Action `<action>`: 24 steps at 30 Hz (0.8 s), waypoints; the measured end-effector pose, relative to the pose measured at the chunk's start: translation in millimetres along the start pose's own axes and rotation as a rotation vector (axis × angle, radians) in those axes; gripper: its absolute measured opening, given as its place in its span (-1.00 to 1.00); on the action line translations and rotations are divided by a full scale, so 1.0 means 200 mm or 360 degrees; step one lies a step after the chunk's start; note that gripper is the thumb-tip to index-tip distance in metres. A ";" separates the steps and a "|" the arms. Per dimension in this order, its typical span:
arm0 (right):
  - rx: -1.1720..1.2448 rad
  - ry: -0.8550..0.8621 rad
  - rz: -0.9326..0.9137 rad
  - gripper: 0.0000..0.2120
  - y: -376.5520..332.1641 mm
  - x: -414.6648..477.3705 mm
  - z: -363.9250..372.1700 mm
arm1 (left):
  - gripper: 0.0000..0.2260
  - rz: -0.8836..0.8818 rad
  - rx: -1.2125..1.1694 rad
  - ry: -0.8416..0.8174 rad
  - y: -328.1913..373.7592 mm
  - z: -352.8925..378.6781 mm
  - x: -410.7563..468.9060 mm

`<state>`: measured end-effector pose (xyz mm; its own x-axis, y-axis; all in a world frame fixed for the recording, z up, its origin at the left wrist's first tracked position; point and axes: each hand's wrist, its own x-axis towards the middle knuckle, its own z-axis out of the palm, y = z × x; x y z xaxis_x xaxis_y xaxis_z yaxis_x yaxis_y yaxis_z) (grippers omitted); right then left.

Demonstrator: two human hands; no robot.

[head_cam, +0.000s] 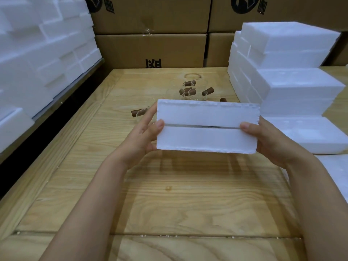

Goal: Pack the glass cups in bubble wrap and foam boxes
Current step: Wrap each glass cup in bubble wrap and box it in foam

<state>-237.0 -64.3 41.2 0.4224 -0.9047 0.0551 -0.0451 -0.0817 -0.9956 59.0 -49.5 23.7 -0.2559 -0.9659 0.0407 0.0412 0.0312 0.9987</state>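
Observation:
I hold a white foam box above the wooden table, its two halves nearly together with a thin dark gap between them. My left hand grips its left end, thumb on the front at the seam. My right hand grips the right end the same way. Behind the box, several clear glass cups with brown wooden handles stand on the table. One more glass cup lies to the left, partly hidden by my left fingers. What is inside the box is hidden.
White foam boxes are stacked at the right, with more foam pieces lying beside my right hand. A tall foam stack fills the left. Cardboard cartons line the back.

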 end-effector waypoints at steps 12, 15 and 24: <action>0.0174 0.0105 -0.0296 -0.19 -0.03 0.03 0.06 | -0.32 0.0122 -0.0097 0.0057 0.02 0.02 0.01; 0.0286 0.0225 -0.0245 -0.48 -0.01 0.05 0.07 | -0.34 0.0126 -0.0115 0.0053 0.02 0.01 0.00; 0.0252 0.0335 -0.0287 -0.63 0.01 0.07 0.07 | -0.47 0.0169 -0.0185 -0.0003 0.02 0.01 0.00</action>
<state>-219.2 -71.1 39.4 0.2135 -0.9495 0.2299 0.1617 -0.1977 -0.9668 57.5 -49.7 27.3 -0.2460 -0.9582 0.1463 0.1796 0.1033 0.9783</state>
